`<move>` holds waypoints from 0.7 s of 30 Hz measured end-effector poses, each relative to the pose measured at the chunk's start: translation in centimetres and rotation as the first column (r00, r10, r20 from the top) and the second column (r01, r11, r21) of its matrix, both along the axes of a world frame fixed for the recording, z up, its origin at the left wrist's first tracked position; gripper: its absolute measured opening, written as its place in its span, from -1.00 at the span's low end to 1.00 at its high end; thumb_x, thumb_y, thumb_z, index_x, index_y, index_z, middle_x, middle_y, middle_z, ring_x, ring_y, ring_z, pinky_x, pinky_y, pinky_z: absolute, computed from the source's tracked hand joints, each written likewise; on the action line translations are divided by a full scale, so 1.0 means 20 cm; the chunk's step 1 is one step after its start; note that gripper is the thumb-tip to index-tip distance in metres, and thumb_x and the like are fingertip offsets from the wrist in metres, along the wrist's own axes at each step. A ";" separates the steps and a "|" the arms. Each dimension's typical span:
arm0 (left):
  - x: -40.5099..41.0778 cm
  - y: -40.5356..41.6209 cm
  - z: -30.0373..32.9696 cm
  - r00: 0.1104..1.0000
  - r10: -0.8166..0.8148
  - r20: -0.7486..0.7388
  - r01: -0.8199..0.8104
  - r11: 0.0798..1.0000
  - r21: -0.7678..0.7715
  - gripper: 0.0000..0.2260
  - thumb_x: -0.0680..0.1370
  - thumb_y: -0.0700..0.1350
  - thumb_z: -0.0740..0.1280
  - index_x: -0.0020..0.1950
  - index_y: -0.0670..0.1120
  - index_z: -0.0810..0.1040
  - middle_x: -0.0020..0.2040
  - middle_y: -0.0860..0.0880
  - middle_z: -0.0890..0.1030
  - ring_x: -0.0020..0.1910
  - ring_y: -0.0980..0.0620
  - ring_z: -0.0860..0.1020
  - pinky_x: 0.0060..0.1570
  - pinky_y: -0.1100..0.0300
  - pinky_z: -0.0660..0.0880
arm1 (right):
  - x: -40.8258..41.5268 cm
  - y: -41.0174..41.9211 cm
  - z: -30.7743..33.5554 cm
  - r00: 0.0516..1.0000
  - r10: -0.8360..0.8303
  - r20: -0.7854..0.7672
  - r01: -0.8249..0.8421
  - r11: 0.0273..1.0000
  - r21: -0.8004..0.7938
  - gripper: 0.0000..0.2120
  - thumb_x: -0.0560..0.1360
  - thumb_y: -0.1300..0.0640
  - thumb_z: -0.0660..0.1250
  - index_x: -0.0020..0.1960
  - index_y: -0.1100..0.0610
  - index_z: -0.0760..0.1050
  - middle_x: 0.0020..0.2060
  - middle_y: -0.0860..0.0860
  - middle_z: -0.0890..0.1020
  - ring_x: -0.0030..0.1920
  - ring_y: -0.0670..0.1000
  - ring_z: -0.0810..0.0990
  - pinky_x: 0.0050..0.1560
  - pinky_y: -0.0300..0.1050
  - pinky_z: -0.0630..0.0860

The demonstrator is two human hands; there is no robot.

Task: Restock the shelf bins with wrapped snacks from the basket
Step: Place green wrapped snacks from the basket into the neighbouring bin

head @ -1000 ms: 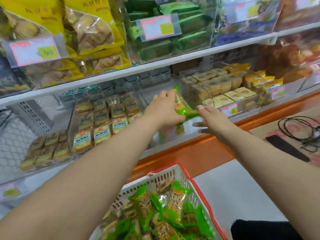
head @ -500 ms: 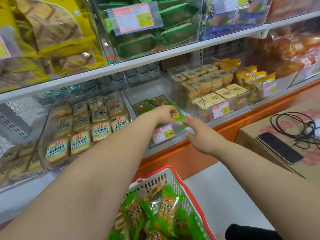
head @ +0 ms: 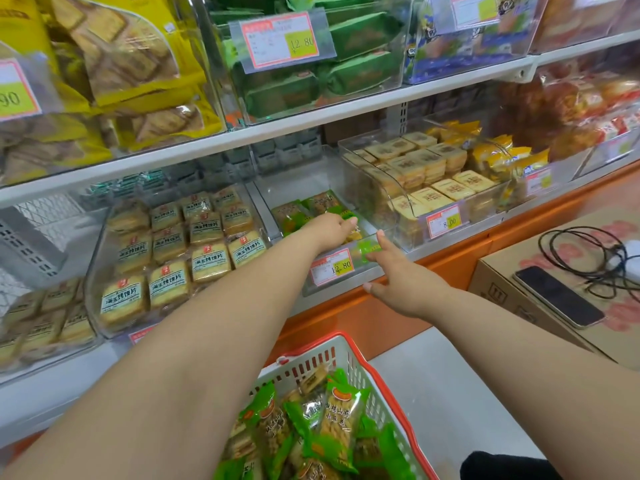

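A white mesh basket with a red rim point(head: 349, 358) sits low in front of me, holding several green wrapped snacks point(head: 334, 420). On the lower shelf stands a clear bin point(head: 322, 287) with a 12.80 price tag point(head: 332, 266); a few green snacks point(head: 301, 211) lie at its back. My left hand point(head: 330, 230) reaches down inside the bin, fingers curled over a green wrapped snack point(head: 354, 233) near the front wall. My right hand point(head: 398, 275) is outside the bin's front, fingers spread, its index fingertip touching the front rim.
Clear bins flank the open one: toast-slice packs point(head: 173, 258) on the left, square cakes point(head: 415, 168) on the right. The shelf above carries more bins. At the right, a cardboard box point(head: 502, 282) holds a phone point(head: 557, 296) and a black cable point(head: 588, 258).
My left hand has lowered the green snack from above the bin down into it. My right hand has let go of the packet's end and dropped to the bin's front.
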State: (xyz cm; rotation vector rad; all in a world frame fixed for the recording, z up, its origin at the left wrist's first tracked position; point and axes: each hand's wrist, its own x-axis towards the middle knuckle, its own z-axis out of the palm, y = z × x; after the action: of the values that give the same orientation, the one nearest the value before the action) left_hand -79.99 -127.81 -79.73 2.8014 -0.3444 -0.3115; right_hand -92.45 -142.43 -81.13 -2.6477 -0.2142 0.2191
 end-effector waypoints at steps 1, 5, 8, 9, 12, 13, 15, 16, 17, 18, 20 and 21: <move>-0.04 0.00 0.01 1.000 0.011 -0.002 -0.012 0.999 -0.050 -0.50 0.69 0.13 0.01 0.26 -0.21 0.53 0.24 -0.22 0.55 0.20 -0.19 0.50 0.03 0.10 0.38 | 0.00 0.00 0.00 1.000 0.004 -0.004 -0.004 1.000 -0.015 -0.42 0.59 -0.06 0.26 0.54 -0.03 0.13 0.55 -0.14 -0.28 0.36 0.03 0.45 0.26 0.04 0.45; -0.28 0.05 0.02 0.981 -0.071 0.178 0.066 0.997 0.030 -0.67 0.69 0.05 0.04 0.19 -0.10 0.51 0.17 -0.16 0.56 0.13 -0.15 0.51 -0.07 0.07 0.38 | -0.02 0.03 0.01 1.000 0.015 -0.003 -0.015 0.998 -0.057 -0.40 0.58 -0.05 0.29 0.54 0.00 0.14 0.55 -0.10 -0.31 0.36 0.07 0.44 0.27 0.05 0.44; -0.53 0.15 -0.02 0.916 -0.246 0.316 0.207 0.966 0.152 -0.57 0.64 -0.02 0.19 0.50 -0.08 0.27 0.46 -0.11 0.36 0.44 -0.14 0.31 0.33 -0.01 0.29 | -0.06 0.04 0.04 0.999 0.026 0.040 -0.023 0.998 -0.061 -0.43 0.57 -0.01 0.30 0.52 0.04 0.20 0.58 -0.04 -0.08 0.37 0.10 0.43 0.29 0.03 0.40; -0.61 0.20 -0.04 0.892 -0.250 0.378 0.206 0.967 0.153 -0.53 0.64 -0.04 0.21 0.53 -0.07 0.23 0.52 -0.09 0.28 0.50 -0.11 0.23 0.42 0.01 0.20 | -0.07 0.05 0.05 0.998 0.032 0.055 -0.029 0.997 -0.065 -0.45 0.58 0.01 0.30 0.51 0.05 0.23 0.57 0.00 0.07 0.37 0.10 0.43 0.31 0.00 0.38; -0.84 0.35 -0.12 0.890 -0.152 0.430 0.146 0.988 0.046 -0.60 0.63 -0.04 0.22 0.47 -0.02 0.35 0.48 -0.02 0.33 0.47 -0.04 0.24 0.41 0.05 0.19 | -0.15 0.10 0.07 0.996 0.025 0.084 -0.021 0.999 -0.048 -0.52 0.58 0.04 0.28 0.46 0.09 0.30 0.39 0.05 0.45 0.30 0.11 0.49 0.27 -0.06 0.38; -0.91 0.40 -0.16 0.915 -0.098 0.391 0.109 0.994 -0.007 -0.62 0.63 -0.03 0.22 0.45 -0.01 0.37 0.43 0.00 0.38 0.44 -0.03 0.27 0.39 0.06 0.21 | -0.19 0.13 0.07 0.997 0.026 0.073 -0.022 0.998 -0.052 -0.55 0.58 0.04 0.28 0.43 0.10 0.33 0.32 0.06 0.52 0.26 0.12 0.51 0.23 -0.07 0.41; -1.07 0.48 -0.26 0.960 0.003 0.280 0.016 0.998 -0.066 -0.64 0.62 0.00 0.23 0.43 0.01 0.40 0.38 0.00 0.43 0.40 -0.03 0.32 0.36 0.06 0.27 | -0.27 0.22 0.04 0.997 0.069 0.019 -0.067 0.992 -0.104 -0.60 0.58 0.05 0.28 0.38 0.13 0.37 0.22 0.09 0.58 0.22 0.13 0.53 0.13 -0.10 0.41; -1.14 0.51 -0.32 0.976 0.042 0.214 -0.026 0.997 -0.076 -0.65 0.62 0.01 0.24 0.41 0.02 0.42 0.37 -0.01 0.45 0.38 -0.05 0.35 0.34 0.05 0.30 | -0.32 0.27 0.01 0.995 0.098 -0.014 -0.099 0.986 -0.132 -0.62 0.58 0.05 0.28 0.37 0.13 0.39 0.21 0.10 0.58 0.21 0.12 0.53 0.10 -0.12 0.40; -1.21 0.53 -0.37 0.987 0.084 0.138 -0.073 0.993 -0.088 -0.66 0.62 0.01 0.24 0.39 0.01 0.44 0.36 -0.02 0.47 0.36 -0.06 0.38 0.32 0.05 0.33 | -0.36 0.32 -0.04 0.991 0.121 -0.052 -0.127 0.981 -0.147 -0.63 0.58 0.05 0.28 0.35 0.13 0.40 0.21 0.10 0.58 0.21 0.12 0.52 0.08 -0.13 0.39; -1.28 0.55 -0.44 0.990 0.125 0.058 -0.119 0.988 -0.103 -0.67 0.62 0.02 0.25 0.38 0.01 0.46 0.36 -0.03 0.48 0.35 -0.07 0.40 0.30 0.05 0.35 | -0.39 0.37 -0.11 0.986 0.133 -0.100 -0.147 0.978 -0.150 -0.63 0.58 0.05 0.29 0.34 0.13 0.42 0.21 0.10 0.57 0.20 0.12 0.52 0.08 -0.13 0.39; -1.41 0.59 -0.57 0.982 0.178 -0.062 -0.184 0.978 -0.101 -0.67 0.62 0.06 0.25 0.36 0.02 0.47 0.36 -0.03 0.49 0.32 -0.07 0.44 0.29 0.03 0.40 | -0.47 0.45 -0.28 0.972 0.124 -0.199 -0.159 0.972 -0.173 -0.64 0.56 0.04 0.30 0.32 0.12 0.42 0.22 0.12 0.56 0.20 0.13 0.53 0.10 -0.11 0.42; -1.46 0.61 -0.64 0.974 0.195 -0.112 -0.205 0.975 -0.088 -0.66 0.62 0.07 0.25 0.37 0.02 0.46 0.36 -0.03 0.48 0.32 -0.07 0.45 0.29 0.01 0.41 | -0.50 0.48 -0.37 0.967 0.101 -0.233 -0.150 0.967 -0.206 -0.63 0.56 0.04 0.28 0.33 0.10 0.40 0.24 0.13 0.55 0.21 0.14 0.53 0.14 -0.08 0.43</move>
State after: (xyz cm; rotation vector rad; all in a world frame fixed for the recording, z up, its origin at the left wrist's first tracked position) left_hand -109.24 -115.63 -92.45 2.6816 -0.0512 -0.3790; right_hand -102.41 -132.93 -88.52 -2.8031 -0.3003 0.6103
